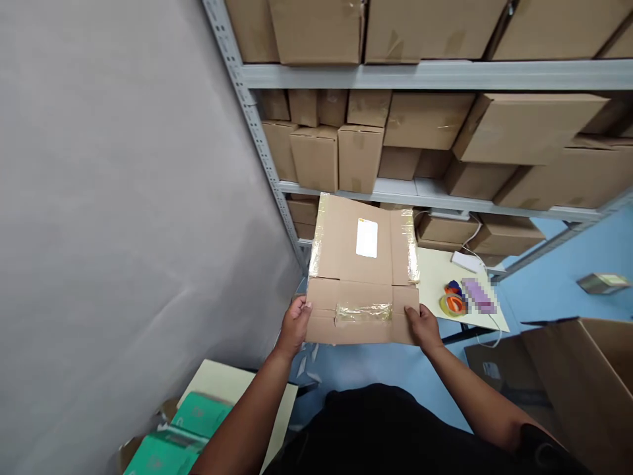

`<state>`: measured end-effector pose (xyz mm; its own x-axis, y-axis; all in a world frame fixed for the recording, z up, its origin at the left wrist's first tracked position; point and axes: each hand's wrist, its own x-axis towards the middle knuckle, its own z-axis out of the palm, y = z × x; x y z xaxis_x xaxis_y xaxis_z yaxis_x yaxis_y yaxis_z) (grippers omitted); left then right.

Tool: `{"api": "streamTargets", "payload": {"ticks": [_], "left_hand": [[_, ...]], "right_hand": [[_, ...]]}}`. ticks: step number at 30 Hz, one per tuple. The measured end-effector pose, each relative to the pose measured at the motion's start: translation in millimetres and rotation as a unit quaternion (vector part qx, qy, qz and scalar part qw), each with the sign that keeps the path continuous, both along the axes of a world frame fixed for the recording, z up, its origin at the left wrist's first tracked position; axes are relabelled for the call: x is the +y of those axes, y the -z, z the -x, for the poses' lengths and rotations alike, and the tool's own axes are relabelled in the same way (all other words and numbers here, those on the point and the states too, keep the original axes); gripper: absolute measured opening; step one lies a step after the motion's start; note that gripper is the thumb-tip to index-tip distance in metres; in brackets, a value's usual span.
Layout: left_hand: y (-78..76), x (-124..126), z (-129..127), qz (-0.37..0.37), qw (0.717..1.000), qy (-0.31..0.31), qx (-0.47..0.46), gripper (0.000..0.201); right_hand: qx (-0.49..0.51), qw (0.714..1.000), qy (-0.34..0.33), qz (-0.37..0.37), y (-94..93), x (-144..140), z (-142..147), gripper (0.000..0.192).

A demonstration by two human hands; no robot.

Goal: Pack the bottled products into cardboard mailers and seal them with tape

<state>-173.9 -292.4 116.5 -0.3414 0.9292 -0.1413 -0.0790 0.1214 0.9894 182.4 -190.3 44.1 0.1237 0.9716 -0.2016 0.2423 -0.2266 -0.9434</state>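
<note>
Cardboard (pixel 363 274), flattened and taped, hangs between my hands: left hand (pixel 295 323) and right hand (pixel 424 324) each pinch a bottom corner.

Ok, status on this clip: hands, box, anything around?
Left hand and right hand grip the taped cardboard box by its near corners. Held in the air before the shelves. Tape rolls on small table, right.

Brown cardboard box (pixel 363 270), centre frame, white label (pixel 366 237), yellowish clear tape (pixel 363 312); orange tape roll (pixel 453 304), right; green packets (pixel 173 442), lower left; blue floor (pixel 558 290); grey wall (pixel 123 198).
</note>
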Motion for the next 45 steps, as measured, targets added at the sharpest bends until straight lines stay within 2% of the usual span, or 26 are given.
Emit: {"api": "streamTargets", "payload": {"ticks": [5,11,16,20,23,27,30,33,36,41,43,45], "left_hand": [[-10.1,41,-26,-0.015,0.995,0.094,-0.015,0.045],[-16.2,84,-81,-0.019,0.982,0.185,0.018,0.041],[-12.6,114,-142,-0.006,0.979,0.201,0.039,0.032],[-6.3,137,-194,0.006,0.977,0.196,0.087,0.024],[-10.2,153,-226,0.024,0.973,0.179,0.140,0.021],[-29.4,171,-256,0.060,0.959,0.147,0.235,0.022],[-42.9,185,-268,0.078,0.952,0.148,0.258,0.024],[-48.4,204,-272,0.083,0.952,0.190,0.223,0.023],[-47.0,227,-272,0.096,0.952,0.254,0.144,0.029],[-36.4,256,-262,0.165,0.937,0.307,-0.014,0.043],[-30.5,263,-257,0.169,0.932,0.318,-0.039,0.041],[-24.9,269,-254,0.158,0.937,0.310,-0.026,0.034]], "right_hand": [[-0.045,0.998,0.053,0.013,21.7,5,-25,0.048],[-0.078,0.990,0.055,0.103,49.2,23,-53,0.051],[-0.024,0.988,0.021,0.154,74.4,54,-79,0.061],[-0.080,0.978,-0.015,0.194,80.0,85,-99,0.082],[-0.042,0.983,-0.052,0.171,61.7,106,-108,0.083],[0.127,0.983,-0.062,0.116,11.0,130,-110,0.076],[0.174,0.979,-0.082,0.069,-26.5,147,-105,0.075],[0.146,0.982,-0.101,0.064,-49.0,161,-95,0.079],[0.093,0.989,-0.098,0.064,-59.2,173,-85,0.087],[0.016,0.996,-0.063,0.066,-73.8,189,-72,0.094],[-0.015,0.996,-0.047,0.073,-80.9,195,-68,0.092],[-0.046,0.995,-0.032,0.081,-86.2,202,-66,0.086]]}}
